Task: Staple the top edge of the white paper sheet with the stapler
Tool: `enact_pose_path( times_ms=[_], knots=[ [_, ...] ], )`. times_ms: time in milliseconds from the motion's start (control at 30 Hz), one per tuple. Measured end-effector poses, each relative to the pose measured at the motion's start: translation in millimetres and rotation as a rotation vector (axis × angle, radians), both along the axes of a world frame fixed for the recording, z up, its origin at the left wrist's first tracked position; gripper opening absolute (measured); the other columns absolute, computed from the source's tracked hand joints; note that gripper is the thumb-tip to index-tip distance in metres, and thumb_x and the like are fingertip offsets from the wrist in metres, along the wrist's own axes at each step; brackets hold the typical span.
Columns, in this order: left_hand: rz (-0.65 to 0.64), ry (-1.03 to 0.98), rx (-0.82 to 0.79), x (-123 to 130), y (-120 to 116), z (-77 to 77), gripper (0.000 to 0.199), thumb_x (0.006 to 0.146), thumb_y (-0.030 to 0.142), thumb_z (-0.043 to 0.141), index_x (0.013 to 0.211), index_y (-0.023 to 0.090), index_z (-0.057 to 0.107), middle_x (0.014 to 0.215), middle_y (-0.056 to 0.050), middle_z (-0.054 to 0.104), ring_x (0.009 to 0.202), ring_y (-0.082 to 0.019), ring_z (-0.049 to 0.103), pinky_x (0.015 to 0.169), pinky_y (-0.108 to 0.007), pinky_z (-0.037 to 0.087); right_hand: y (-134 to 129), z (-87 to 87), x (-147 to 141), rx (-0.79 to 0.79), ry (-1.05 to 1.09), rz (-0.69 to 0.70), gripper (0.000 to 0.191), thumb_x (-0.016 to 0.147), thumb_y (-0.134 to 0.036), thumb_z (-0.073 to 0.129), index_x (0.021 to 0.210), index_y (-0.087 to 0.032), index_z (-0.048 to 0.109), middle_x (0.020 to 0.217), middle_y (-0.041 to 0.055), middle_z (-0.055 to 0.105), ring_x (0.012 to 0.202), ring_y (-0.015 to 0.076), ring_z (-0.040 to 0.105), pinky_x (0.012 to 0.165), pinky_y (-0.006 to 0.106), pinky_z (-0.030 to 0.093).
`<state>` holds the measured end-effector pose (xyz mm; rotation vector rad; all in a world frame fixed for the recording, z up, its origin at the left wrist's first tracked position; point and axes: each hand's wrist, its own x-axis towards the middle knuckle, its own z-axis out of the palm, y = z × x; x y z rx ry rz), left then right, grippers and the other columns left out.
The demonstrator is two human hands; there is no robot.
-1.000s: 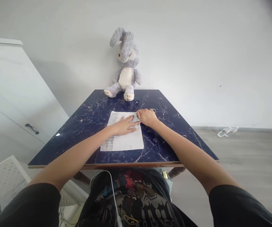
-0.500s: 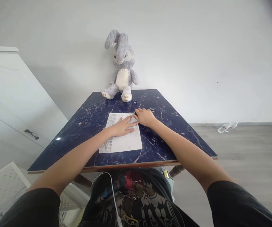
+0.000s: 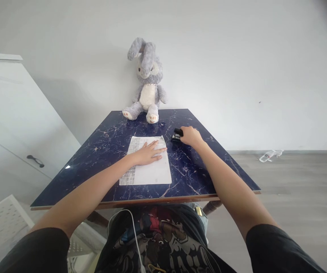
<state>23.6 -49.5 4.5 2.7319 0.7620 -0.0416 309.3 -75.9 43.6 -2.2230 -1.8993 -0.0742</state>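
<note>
My left hand [image 3: 148, 153] lies flat with its fingers spread on a white paper [image 3: 150, 174]. Dark printed or drawn lines run along the paper's left side and top. To the right of the sheet, my right hand [image 3: 191, 136] is wrapped round a black stapler [image 3: 177, 135] with a silvery middle part. Its front end points left and stays apart from the paper; its back end is hidden in my fingers.
A grey plush rabbit [image 3: 148, 81] sits at the back of the blue marbled table [image 3: 95, 174], near the wall. A white cabinet [image 3: 12, 113] stands on the left, with a perforated white chair [image 3: 7, 220] below it. A white cable [image 3: 134, 227] hangs at my front.
My right hand has moved right, away from the paper's upper right corner, with the stapler in it. My left hand has stayed flat on the paper.
</note>
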Motion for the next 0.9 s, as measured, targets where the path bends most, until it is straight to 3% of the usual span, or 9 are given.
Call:
enact_pose_path(
  times_ms=[100,167,233,333,433,500,633,800,900],
  knots=[
    [0.020,-0.102,0.032,0.3,5.9,-1.8,0.060,0.107,0.063,0.041,0.160,0.036,0.048,0.177,-0.004,0.024,0.164,-0.033,0.017,0.131,-0.058,0.015,-0.2,3.4,7.9,0.112,0.103,-0.096,0.034,0.088,-0.038,0.066,0.114,-0.016,0.070,0.108,0.0183,0.075,0.096,0.0345,0.072,0.079,0.039,0.054],
    [0.092,-0.259,0.096,-0.6,11.8,-0.4,0.047,0.107,0.045,0.045,0.146,0.026,0.063,0.165,-0.008,0.047,0.154,-0.029,0.041,0.128,-0.048,0.029,-2.0,4.1,-0.9,0.175,0.195,-0.059,0.033,0.089,-0.041,0.065,0.109,-0.016,0.070,0.102,0.0162,0.076,0.090,0.0311,0.071,0.075,0.036,0.054],
    [0.243,-0.427,0.176,-3.9,18.4,3.0,0.036,0.104,0.026,0.044,0.125,0.020,0.073,0.142,-0.009,0.067,0.133,-0.026,0.060,0.120,-0.042,0.041,-6.7,3.2,-23.5,0.196,0.314,0.048,0.031,0.089,-0.040,0.064,0.107,-0.015,0.068,0.098,0.0135,0.076,0.083,0.0263,0.070,0.069,0.032,0.052],
    [0.494,-0.521,0.281,-12.5,27.9,7.5,0.029,0.096,0.014,0.047,0.104,0.020,0.075,0.115,-0.009,0.073,0.113,-0.027,0.066,0.110,-0.043,0.048,-17.8,-1.4,-71.1,0.167,0.416,0.269,0.025,0.089,-0.037,0.063,0.101,-0.016,0.066,0.095,0.0102,0.076,0.079,0.0220,0.068,0.067,0.029,0.049],
    [0.639,-0.485,0.324,-20.6,35.5,6.9,0.027,0.092,0.012,0.050,0.097,0.020,0.075,0.111,-0.010,0.071,0.111,-0.028,0.064,0.107,-0.044,0.050,-26.8,-8.6,-108.4,0.138,0.385,0.354,0.018,0.085,-0.032,0.065,0.094,-0.017,0.064,0.097,0.0103,0.075,0.085,0.0226,0.067,0.073,0.029,0.048],
    [0.687,-0.468,0.316,-23.4,39.6,4.0,0.026,0.091,0.012,0.051,0.097,0.020,0.075,0.112,-0.011,0.070,0.109,-0.028,0.064,0.104,-0.043,0.051,-28.9,-12.7,-118.0,0.055,0.401,0.431,0.018,0.086,-0.032,0.064,0.098,-0.018,0.062,0.098,0.0087,0.074,0.087,0.0222,0.067,0.075,0.029,0.048],
    [0.678,-0.436,0.309,-24.0,46.1,-3.6,0.029,0.091,0.015,0.051,0.102,0.021,0.077,0.115,-0.011,0.071,0.112,-0.028,0.064,0.106,-0.043,0.051,-27.4,-12.3,-111.3,-0.161,0.398,0.579,0.036,0.084,-0.031,0.066,0.116,-0.020,0.056,0.106,0.0058,0.074,0.090,0.0215,0.068,0.076,0.028,0.050],
    [0.548,-0.342,0.290,-22.7,50.7,-11.0,0.036,0.092,0.017,0.052,0.116,0.019,0.077,0.130,-0.012,0.072,0.125,-0.030,0.063,0.115,-0.045,0.045,-26.4,1.3,-88.4,-0.305,0.195,0.471,0.027,0.083,-0.025,0.062,0.109,-0.017,0.060,0.112,0.0136,0.074,0.092,0.0244,0.070,0.070,0.030,0.049],
    [0.426,-0.297,0.225,-20.4,47.1,-12.0,0.038,0.094,0.023,0.055,0.126,0.020,0.075,0.139,-0.012,0.069,0.130,-0.030,0.062,0.119,-0.045,0.043,-25.9,8.2,-58.6,-0.373,0.163,0.423,0.037,0.081,-0.025,0.064,0.118,-0.020,0.062,0.117,0.0124,0.075,0.096,0.0249,0.072,0.073,0.031,0.052]
  ],
)
